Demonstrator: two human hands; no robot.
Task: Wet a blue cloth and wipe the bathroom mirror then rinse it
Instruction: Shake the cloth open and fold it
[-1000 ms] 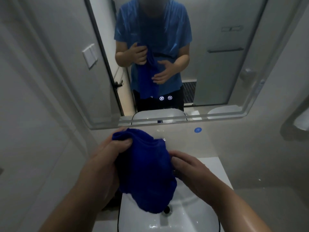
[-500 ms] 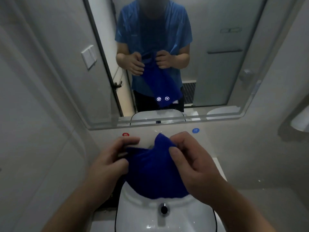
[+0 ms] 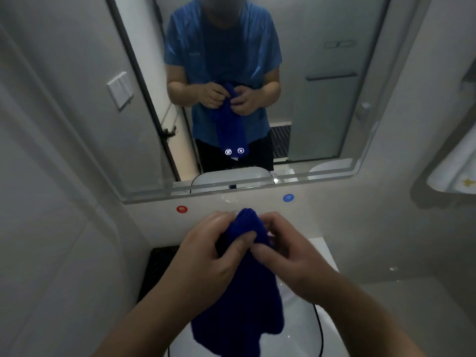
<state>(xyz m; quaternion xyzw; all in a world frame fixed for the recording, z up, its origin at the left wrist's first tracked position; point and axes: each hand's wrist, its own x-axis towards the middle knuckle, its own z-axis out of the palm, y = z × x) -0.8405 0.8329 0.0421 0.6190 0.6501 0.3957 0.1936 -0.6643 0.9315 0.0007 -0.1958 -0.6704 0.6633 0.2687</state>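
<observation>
We face the wide mirror (image 3: 322,117), which fills the upper wall and reflects a person in a blue shirt. Below it sits the white sink (image 3: 301,333), its basin at the bottom edge of the view. The blue cloth (image 3: 247,302) hangs bunched over the middle of the sink, its top held up near the sink's back edge and its lower end dangling above the basin. The left hand (image 3: 206,261) grips the cloth's upper part, thumb pressed across it. The right hand (image 3: 291,261) pinches the same bunched top, fingers curled. A white towel (image 3: 456,161) hangs at the right. Under the mirror's lower edge are a red sticker (image 3: 181,209) and a blue sticker (image 3: 288,197). Two lit icons (image 3: 228,152) glow near the mirror's lower edge.
</observation>
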